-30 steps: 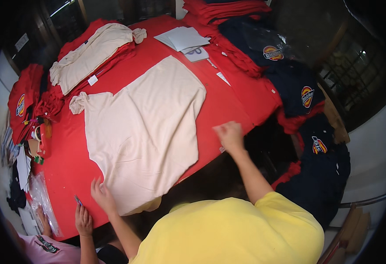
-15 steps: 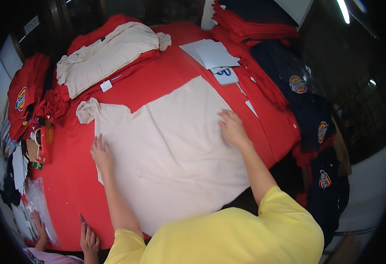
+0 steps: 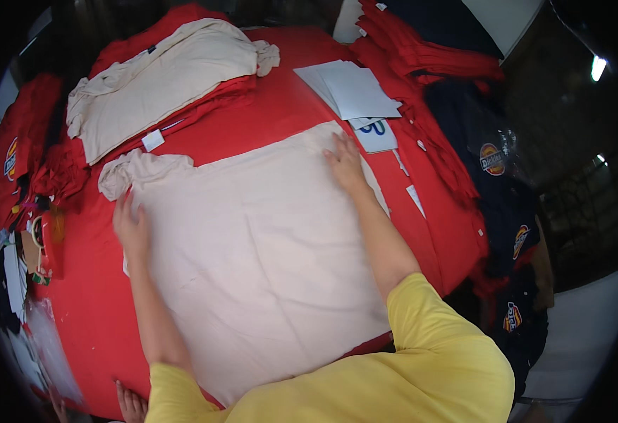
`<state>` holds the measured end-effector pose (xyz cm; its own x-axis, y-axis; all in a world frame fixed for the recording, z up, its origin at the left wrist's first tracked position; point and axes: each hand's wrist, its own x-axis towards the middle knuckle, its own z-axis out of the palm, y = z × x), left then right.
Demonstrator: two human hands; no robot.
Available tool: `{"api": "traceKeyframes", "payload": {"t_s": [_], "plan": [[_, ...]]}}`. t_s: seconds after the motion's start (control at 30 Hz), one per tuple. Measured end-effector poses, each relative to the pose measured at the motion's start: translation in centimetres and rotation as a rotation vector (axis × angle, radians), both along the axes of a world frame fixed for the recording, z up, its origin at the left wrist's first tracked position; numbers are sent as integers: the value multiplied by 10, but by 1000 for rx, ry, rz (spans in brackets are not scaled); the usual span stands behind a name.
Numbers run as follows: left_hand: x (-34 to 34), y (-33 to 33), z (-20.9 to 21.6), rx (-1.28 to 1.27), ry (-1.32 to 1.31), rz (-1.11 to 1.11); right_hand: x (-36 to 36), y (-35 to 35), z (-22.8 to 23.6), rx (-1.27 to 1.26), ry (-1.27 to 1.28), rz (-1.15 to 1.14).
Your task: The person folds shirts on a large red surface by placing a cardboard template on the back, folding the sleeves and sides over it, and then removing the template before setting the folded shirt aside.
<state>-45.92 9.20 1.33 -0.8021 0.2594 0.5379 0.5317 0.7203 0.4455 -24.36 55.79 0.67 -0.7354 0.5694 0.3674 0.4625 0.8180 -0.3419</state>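
The cream garment [image 3: 266, 247] lies spread on the red bench [image 3: 97, 317], probably light, soft and easily creased, so best held by its 2 side edges, near which the left hand [image 3: 132, 229] and right hand [image 3: 345, 163] have fingers apart

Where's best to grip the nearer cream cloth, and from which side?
Probably take the cream cloth by its left and right edges, one hand from each side: it lies wide and mostly flat, with the left hand and right hand near those edges. The bunched part at its far left looks less suitable.
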Motion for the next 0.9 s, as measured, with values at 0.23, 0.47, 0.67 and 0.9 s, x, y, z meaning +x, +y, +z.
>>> {"api": "traceKeyframes", "payload": {"t_s": [0.23,0.47,0.67,0.9], "plan": [[307,-112,12,-283,-744,661,218,-38,62,-360,-656,-160],[429,-108,11,-162,-889,266,257,-107,26,-961,-323,390],[406,-88,41,189,-722,550,307,-92,26,-2147,315,186],[417,-74,78,-66,-889,618,334,16,126,-321,-662,137]]}}
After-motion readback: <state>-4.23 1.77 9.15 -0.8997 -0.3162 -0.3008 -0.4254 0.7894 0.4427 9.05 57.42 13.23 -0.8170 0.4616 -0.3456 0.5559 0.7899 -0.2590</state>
